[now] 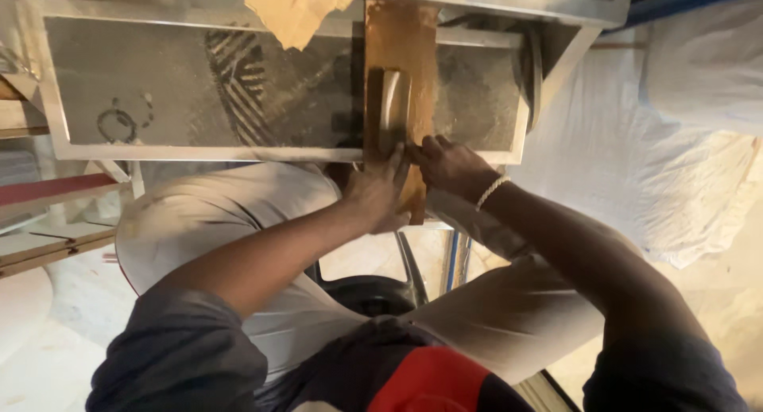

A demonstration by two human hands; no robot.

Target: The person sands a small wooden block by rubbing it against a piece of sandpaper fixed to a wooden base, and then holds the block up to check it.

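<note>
Brown wooden board (400,70) lies with its long axis running straight away from both hands across the framed panel (199,82); left hand (373,193) and right hand (449,166) fingers grip its near end.

We see a dusty grey panel in a pale metal frame (199,152) across the lap; a brown wooden board (401,42) lies on it; crumpled tan paper (294,11) overlaps its far edge.

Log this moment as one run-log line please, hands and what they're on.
left hand: grips near end of brown board | right hand: fingertips at board edge | metal handle: on board | framed grey panel: under board
</note>
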